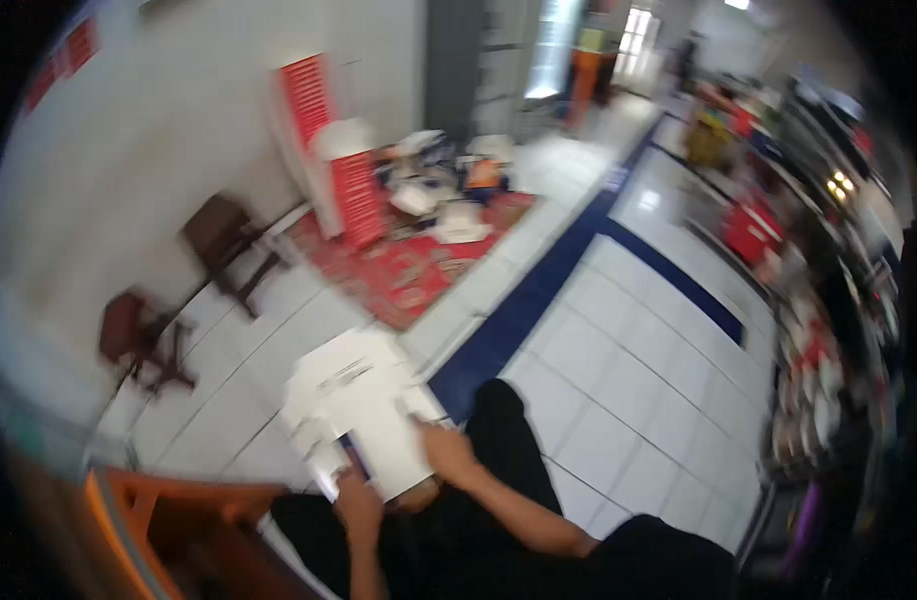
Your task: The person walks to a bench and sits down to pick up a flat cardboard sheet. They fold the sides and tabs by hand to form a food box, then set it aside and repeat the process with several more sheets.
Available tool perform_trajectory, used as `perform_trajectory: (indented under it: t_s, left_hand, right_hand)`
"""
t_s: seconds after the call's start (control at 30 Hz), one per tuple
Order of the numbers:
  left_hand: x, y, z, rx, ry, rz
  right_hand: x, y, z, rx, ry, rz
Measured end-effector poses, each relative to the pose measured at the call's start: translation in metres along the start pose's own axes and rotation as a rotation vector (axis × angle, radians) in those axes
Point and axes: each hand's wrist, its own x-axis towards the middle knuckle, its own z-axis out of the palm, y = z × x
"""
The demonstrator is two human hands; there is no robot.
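A white, flat cardboard piece (pixel 363 400) with angled edges and a dark blue strip lies over my lap, between my black-clad legs. At its lower left edge is my left hand (pixel 358 500), its fingers bent against the card near the strip. My right hand (pixel 445 450) touches the card's right side, and its fingertips are smeared by motion. A small brown rounded thing, too blurred to name, shows below the card between the hands.
Two brown stools (pixel 218 235) stand by the left wall. White pieces lie heaped on a red patterned rug (pixel 403 275), beside red and white panels (pixel 356 195). An orange-brown wooden chair (pixel 178 490) is at lower left. Crowded shelves (pixel 813 330) line the right.
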Motion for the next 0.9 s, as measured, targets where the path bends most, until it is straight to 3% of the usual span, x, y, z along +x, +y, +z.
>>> perform_trajectory:
  t_s: [0.07,0.1,0.13,0.23,0.33,0.43,0.5,0.57,0.67,0.7,0.77,0.83,0.9]
  left_hand:
    - [-0.001,0.011,0.006,0.113,-0.002,0.053]
    - [0.004,-0.002,0.033,0.042,0.088,0.128]
    - [-0.001,0.005,0.033,-0.027,0.2,0.163]
    - [-0.003,0.01,0.032,0.034,0.231,0.1]
    - [-0.009,0.014,0.02,0.098,0.336,0.1]
    - [-0.006,0.022,0.021,0.072,0.357,0.036]
    - [-0.005,0.037,-0.003,-0.243,0.428,0.112]
    - [0.005,0.054,-0.009,-0.357,0.416,0.1]
    - [0.031,0.081,0.001,-0.581,0.319,-0.078]
    - [0.042,0.085,0.006,-0.587,0.313,-0.066]
    - [0.059,0.084,0.023,-0.549,0.158,-0.247]
    - [0.074,0.076,0.04,-0.51,0.214,-0.231]
    - [0.083,0.065,0.048,-0.604,0.045,-0.176]
  right_hand:
    - [0.004,0.0,-0.015,0.031,-0.009,-0.061]
    - [0.006,-0.001,-0.019,-0.133,-0.092,-0.089]
    - [0.003,-0.002,-0.02,-0.123,-0.023,-0.182]
    - [0.0,-0.022,-0.021,-0.338,-0.167,-0.195]
    - [0.001,-0.039,-0.015,-0.343,-0.222,-0.164]
    - [-0.001,-0.019,-0.012,-0.392,-0.098,-0.229]
    - [0.001,-0.01,-0.012,-0.333,-0.107,-0.22]
    - [0.001,-0.006,-0.011,-0.182,-0.084,-0.235]
    - [-0.002,-0.009,-0.013,-0.132,0.019,-0.25]
    - [-0.002,-0.009,-0.015,-0.099,0.02,-0.252]
    - [-0.001,-0.002,-0.012,-0.008,0.039,-0.276]
    - [-0.003,0.003,-0.011,0.035,0.039,-0.279]
    - [-0.004,0.008,-0.01,0.082,0.036,-0.281]
